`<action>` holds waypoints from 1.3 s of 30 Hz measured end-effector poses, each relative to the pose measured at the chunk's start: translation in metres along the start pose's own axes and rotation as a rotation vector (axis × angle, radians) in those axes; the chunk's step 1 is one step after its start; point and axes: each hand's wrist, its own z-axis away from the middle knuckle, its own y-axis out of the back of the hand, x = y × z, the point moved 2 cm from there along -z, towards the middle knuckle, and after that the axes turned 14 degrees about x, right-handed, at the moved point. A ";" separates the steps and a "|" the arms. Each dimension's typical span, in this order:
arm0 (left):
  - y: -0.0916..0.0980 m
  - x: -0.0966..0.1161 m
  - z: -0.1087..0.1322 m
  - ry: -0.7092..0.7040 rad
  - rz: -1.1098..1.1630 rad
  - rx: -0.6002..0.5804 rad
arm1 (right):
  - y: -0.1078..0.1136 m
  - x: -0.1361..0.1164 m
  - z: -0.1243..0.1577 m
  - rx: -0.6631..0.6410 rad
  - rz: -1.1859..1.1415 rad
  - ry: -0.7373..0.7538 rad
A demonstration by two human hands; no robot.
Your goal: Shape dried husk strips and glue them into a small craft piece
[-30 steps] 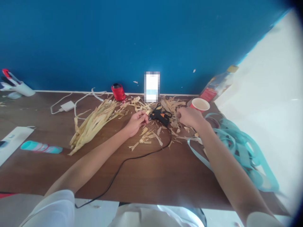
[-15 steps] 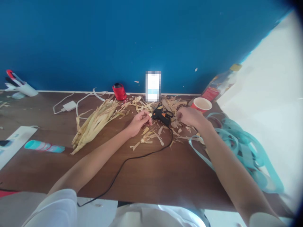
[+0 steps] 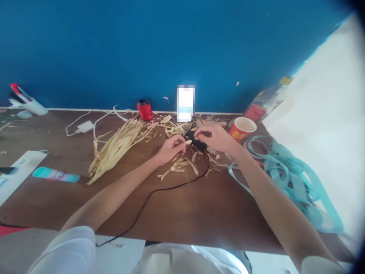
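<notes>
My left hand (image 3: 172,149) pinches a small pale oval piece of husk (image 3: 188,142) between thumb and fingertips. Close to its right, my right hand (image 3: 216,137) is closed in a pinch on a small brownish piece of husk (image 3: 197,138). Under and behind the hands lies a black glue gun (image 3: 201,146), partly covered by my right hand; its black cord (image 3: 168,188) curves over the brown table to the front edge. Loose husk scraps (image 3: 179,164) are scattered around the gun.
A bundle of dried corn husks (image 3: 115,150) lies on the left. Behind stand a red container (image 3: 145,110) and a blurred phone (image 3: 185,103). On the right are a red paper cup (image 3: 239,134), a tilted bottle (image 3: 258,108) and tangled teal ribbon (image 3: 296,171). A white charger (image 3: 85,126) sits back left.
My right hand has moved left from the scraps beside the cup to over the glue gun, now with a brownish husk piece. My left hand stays nearly in place with its pale piece.
</notes>
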 end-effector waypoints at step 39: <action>0.002 -0.004 -0.002 -0.008 -0.018 -0.012 | -0.026 -0.006 0.007 -0.115 -0.649 -0.366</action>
